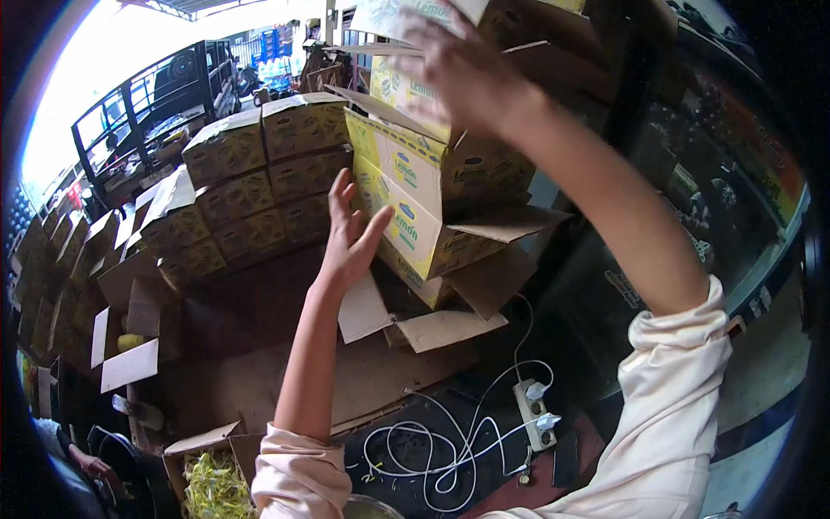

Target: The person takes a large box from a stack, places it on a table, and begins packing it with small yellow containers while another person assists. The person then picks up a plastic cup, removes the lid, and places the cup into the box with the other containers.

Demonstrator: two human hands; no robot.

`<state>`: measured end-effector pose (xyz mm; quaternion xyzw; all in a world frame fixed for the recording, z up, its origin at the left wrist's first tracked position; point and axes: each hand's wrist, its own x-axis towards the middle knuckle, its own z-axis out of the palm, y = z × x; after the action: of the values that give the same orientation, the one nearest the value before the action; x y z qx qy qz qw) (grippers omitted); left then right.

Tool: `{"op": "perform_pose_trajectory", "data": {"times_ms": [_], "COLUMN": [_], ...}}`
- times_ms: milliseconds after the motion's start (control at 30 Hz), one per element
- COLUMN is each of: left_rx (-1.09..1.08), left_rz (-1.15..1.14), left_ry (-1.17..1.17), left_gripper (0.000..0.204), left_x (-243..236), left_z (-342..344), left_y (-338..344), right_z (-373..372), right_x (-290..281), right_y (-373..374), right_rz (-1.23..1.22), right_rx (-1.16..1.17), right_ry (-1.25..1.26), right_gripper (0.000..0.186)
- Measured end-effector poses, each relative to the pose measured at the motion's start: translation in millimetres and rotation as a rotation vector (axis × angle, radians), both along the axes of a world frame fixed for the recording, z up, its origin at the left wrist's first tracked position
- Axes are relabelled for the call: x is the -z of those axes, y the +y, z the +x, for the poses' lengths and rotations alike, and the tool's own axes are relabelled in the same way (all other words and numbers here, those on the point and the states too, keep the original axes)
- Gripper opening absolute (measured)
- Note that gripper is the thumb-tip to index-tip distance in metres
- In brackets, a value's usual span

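A tall stack of yellow and white printed cardboard boxes [402, 203] rises in front of me, some with their flaps standing out. My left hand [347, 238] is at the left side of this stack, fingers spread and holding nothing; whether it touches the cardboard I cannot tell. Higher up, my right hand [471, 73] reaches across the upper boxes, smeared by motion. It is nearest to a pale printed flap [389, 19] at the top edge, and its grip does not show. Below the stack, an open box [450, 331] has its brown flaps folded outward.
More boxes [268, 164] are stacked at the left. An open carton [130, 337] and a box of yellow-green shreds [212, 484] stand lower left, near another person's hand [91, 467]. A power strip [536, 415] and loose white cable [441, 467] lie below. Dark glass [640, 233] stands right.
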<state>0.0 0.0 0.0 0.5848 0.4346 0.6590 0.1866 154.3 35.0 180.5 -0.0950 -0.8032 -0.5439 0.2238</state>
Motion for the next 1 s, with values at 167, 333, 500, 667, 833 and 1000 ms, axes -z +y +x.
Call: {"op": "perform_pose_trajectory", "data": {"times_ms": [167,333,500,667,833,1000], "left_rx": [-0.257,-0.285,-0.443,-0.478,-0.617,-0.708], "left_rz": [0.322,0.204,0.092,-0.01,-0.098,-0.172], "left_ry": [-0.274,-0.367,-0.292,-0.39,-0.29,-0.281], "left_gripper": [0.04,0.028,0.055,0.071,0.051,0.046], "left_x": [32.0,96.8,122.6,127.7,150.3,170.2], "left_z": [16.9,26.7,50.8,53.0,44.7,50.8], "left_y": [-85.6,-213.1,-302.0,-398.5,-499.1,-600.5], "right_z": [52.1,125.6,187.5,206.9,199.2,184.6], "right_x": [79.8,160.7,245.2,310.3,337.8,361.7], "right_y": [-70.5,-153.8,-223.3,-307.6,-380.5,-447.8], "right_rz": [-0.164,-0.697,-1.082,-1.483,-1.346,-1.545], "right_rx": [-0.332,-0.294,0.039,0.152,0.221,0.258], "right_ry": [-0.161,-0.208,0.135,0.684,0.602,0.471], "right_gripper": [0.022,0.023,0.049,0.046,0.052,0.047]}}
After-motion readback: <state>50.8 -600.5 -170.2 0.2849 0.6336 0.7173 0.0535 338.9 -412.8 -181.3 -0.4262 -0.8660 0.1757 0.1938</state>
